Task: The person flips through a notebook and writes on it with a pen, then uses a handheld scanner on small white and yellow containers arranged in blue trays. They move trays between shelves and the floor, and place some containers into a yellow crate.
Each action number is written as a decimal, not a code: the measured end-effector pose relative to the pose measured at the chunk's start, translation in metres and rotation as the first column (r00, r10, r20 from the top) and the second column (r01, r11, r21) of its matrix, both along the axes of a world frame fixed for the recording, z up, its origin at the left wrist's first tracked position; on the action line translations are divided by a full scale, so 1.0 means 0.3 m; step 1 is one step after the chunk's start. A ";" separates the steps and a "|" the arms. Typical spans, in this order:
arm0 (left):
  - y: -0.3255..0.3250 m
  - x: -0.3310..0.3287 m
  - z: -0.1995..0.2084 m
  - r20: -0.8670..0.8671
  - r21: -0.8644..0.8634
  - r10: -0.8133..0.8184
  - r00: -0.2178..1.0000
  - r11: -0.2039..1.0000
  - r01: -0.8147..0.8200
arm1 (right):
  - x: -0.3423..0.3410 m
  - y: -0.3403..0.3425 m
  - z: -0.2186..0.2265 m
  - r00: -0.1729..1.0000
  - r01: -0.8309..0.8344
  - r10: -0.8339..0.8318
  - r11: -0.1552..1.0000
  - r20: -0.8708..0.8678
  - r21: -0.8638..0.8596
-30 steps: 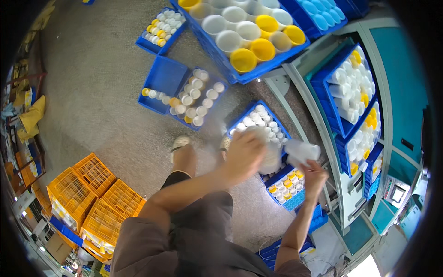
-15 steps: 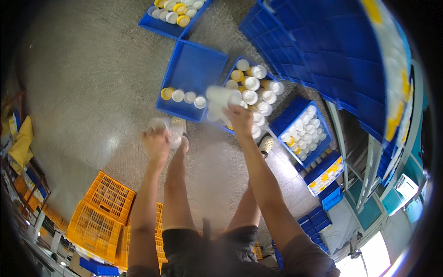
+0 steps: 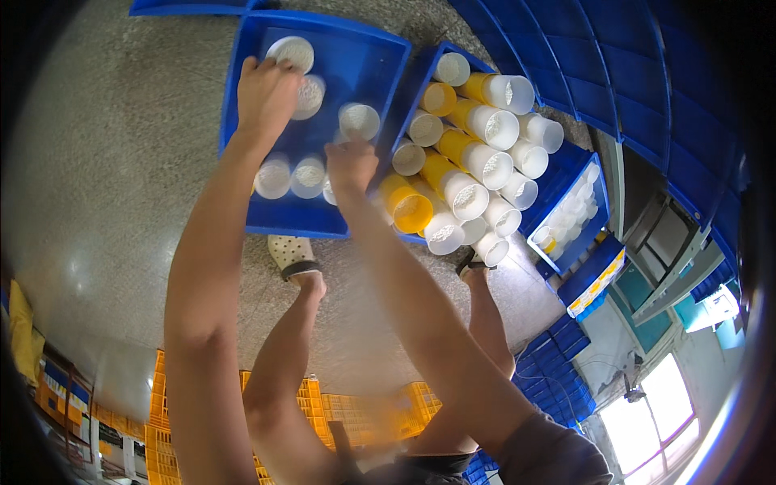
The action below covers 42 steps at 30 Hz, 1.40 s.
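1. While the left grip (image 3: 269, 97) curls closed on two white cups (image 3: 309, 99), they sit just ahead and rightward, round ends up, over the blue tray (image 3: 356, 61).
2. Right grip (image 3: 352, 166): bent fingers meet one white cup (image 3: 359, 121) just ahead; blur hides their closure.
3. The row of cups (image 3: 307, 176) lies leftward, nearer this hand.

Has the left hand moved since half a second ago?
Yes, forward: the left hand was short of the blue crate, toward the feet, and now it's over its far left part.
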<state>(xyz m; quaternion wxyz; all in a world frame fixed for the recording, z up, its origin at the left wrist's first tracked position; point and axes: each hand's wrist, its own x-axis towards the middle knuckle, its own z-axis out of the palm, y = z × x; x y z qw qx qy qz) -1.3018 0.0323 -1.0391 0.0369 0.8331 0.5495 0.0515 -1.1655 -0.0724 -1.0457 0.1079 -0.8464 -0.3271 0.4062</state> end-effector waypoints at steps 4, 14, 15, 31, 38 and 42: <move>0.095 0.160 -0.091 0.063 0.031 -0.138 0.988 0.990 0.136 | -0.010 0.000 -0.016 0.996 0.063 -0.060 0.997 -0.068 0.041; 0.089 0.388 -0.017 -0.053 -0.167 -0.275 0.960 0.950 0.263 | 0.047 -0.007 0.013 0.970 -0.059 0.056 0.998 -0.236 -0.009; 0.071 0.386 0.012 0.013 -0.115 -0.242 0.970 0.964 0.242 | 0.050 -0.005 0.035 0.971 -0.062 0.067 0.998 -0.231 0.028; -1.262 0.204 0.905 -0.232 -0.737 0.410 0.882 0.517 -0.435 | 0.935 -1.185 1.066 0.509 -0.825 0.852 0.441 -0.123 -0.354; -1.438 0.532 1.194 -0.370 -0.865 0.222 0.902 0.273 -0.422 | 1.288 -1.289 1.255 0.789 -0.602 0.615 0.770 -0.005 -0.212; -1.539 0.870 1.263 -0.431 -0.875 0.186 0.883 0.154 -0.459 | 1.465 -1.246 1.236 0.836 -0.547 0.547 0.837 0.052 -0.024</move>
